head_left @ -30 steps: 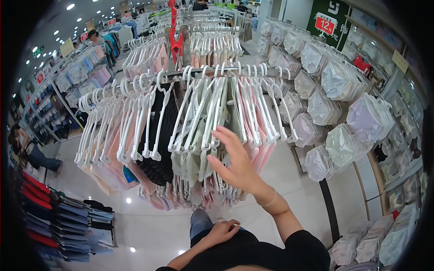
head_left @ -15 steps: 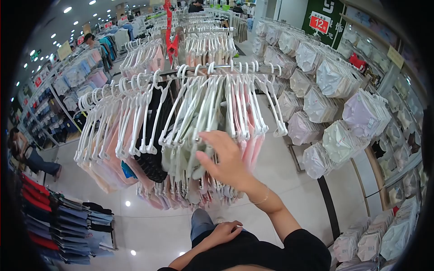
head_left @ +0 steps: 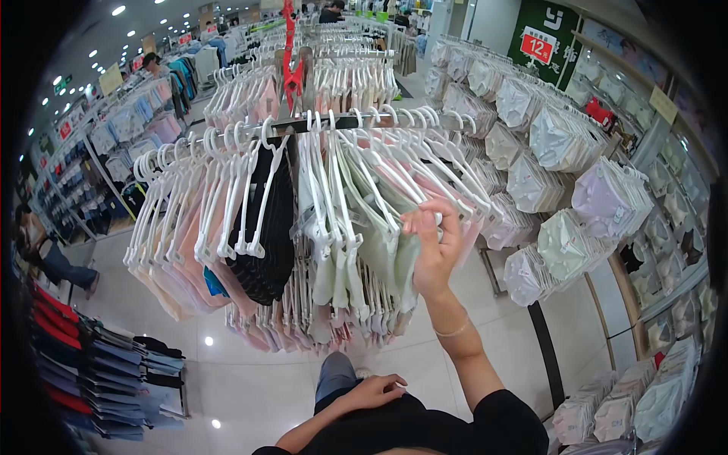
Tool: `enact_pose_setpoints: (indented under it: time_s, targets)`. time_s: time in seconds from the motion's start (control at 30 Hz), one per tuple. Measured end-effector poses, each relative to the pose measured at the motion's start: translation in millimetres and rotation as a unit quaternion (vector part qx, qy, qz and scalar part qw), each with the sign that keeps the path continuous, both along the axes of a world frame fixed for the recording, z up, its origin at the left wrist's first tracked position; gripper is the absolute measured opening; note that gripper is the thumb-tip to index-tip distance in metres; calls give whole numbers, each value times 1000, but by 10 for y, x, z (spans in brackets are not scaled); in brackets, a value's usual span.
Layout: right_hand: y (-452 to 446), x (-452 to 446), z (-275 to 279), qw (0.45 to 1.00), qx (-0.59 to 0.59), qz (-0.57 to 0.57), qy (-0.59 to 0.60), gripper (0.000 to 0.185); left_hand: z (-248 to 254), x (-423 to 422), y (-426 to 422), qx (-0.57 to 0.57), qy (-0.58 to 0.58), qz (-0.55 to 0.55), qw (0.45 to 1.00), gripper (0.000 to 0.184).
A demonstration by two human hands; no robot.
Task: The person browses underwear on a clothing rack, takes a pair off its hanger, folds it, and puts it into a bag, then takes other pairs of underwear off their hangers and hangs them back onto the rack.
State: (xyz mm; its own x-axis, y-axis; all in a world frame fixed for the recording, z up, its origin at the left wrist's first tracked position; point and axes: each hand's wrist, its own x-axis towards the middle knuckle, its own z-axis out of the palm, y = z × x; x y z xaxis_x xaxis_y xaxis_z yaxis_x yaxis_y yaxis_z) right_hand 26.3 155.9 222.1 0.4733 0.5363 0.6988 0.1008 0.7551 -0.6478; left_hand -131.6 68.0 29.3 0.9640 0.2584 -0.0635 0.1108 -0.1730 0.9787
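Note:
My right hand [head_left: 437, 246] is closed at the clip end of a white plastic hanger [head_left: 402, 182], among pale green and pink garments on the rack. Pale green garments [head_left: 383, 254] hang just left of its fingers. My left hand [head_left: 377, 393] rests low against my body with fingers loosely stretched out, holding nothing. Further left on the same metal rail [head_left: 303, 124] hang a black garment [head_left: 269, 227] and several peach and pink garments [head_left: 201, 235] on white hangers. The garments' exact kind is partly hidden by their overlap.
Packs of pastel underwear [head_left: 610, 193] hang on a wall display to the right. A red clip stand [head_left: 291, 76] rises behind the rail. Red and blue clothes [head_left: 91, 364] hang at lower left. A person [head_left: 57, 254] is at far left; a price sign [head_left: 537, 47] hangs behind.
My right hand has moved right and closed on a hanger. Pale green and pink garments on the rail's right half are shifted and fanned out rightward. My left hand stays put.

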Motion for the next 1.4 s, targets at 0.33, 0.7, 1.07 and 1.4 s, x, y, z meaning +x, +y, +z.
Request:
enact_pose_setpoints:
  time_s: [0.33,0.7,1.07,1.4]
  targets:
    - [161,48,226,991,-101,5,-82,16,-29,-164,1,-11,51,12,999,26]
    - [-486,-35,-271,978,-182,-88,-44,16,-188,-769,88,-33,46,95,994,28]
    - [-1323,-1109,-1334,885,-429,4,-183,12,-373,-803,-152,-33,-55,123,990,42]
    - [-1555,-1390,-1340,819,-426,23,-384,41,-382,-1013,-261,-160,-4,69,985,35]
